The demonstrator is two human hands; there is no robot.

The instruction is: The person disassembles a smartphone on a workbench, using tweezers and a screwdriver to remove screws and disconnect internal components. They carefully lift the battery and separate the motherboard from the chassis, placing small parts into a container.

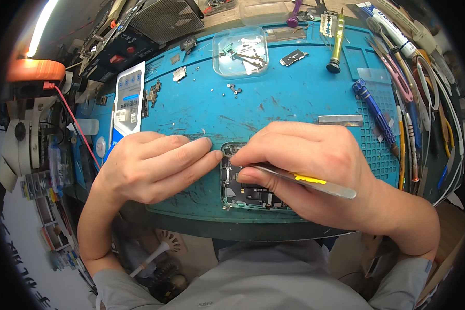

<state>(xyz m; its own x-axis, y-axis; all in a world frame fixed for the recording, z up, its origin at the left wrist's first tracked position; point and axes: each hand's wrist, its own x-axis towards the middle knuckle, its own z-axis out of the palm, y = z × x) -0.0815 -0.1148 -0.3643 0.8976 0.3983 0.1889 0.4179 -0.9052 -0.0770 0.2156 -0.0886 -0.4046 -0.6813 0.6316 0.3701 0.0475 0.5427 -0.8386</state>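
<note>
An opened smartphone lies on the blue mat in front of me, its dark inner parts and several small metal plates showing inside a pale green frame. My right hand covers much of its right side and pinches a pair of metal tweezers with a yellow mark. The tweezers' back end points to the lower right, while their tips are hidden by my fingers near the phone's upper left. From the left, my left hand reaches over with its fingers stretched out side by side, fingertips at the phone's upper left corner. Its thumb is hidden.
Beyond the phone stands a clear plastic tub of small parts. A yellow-green screwdriver and a blue screwdriver lie to the right, beside more tools. At left are a white printed package and a black power box.
</note>
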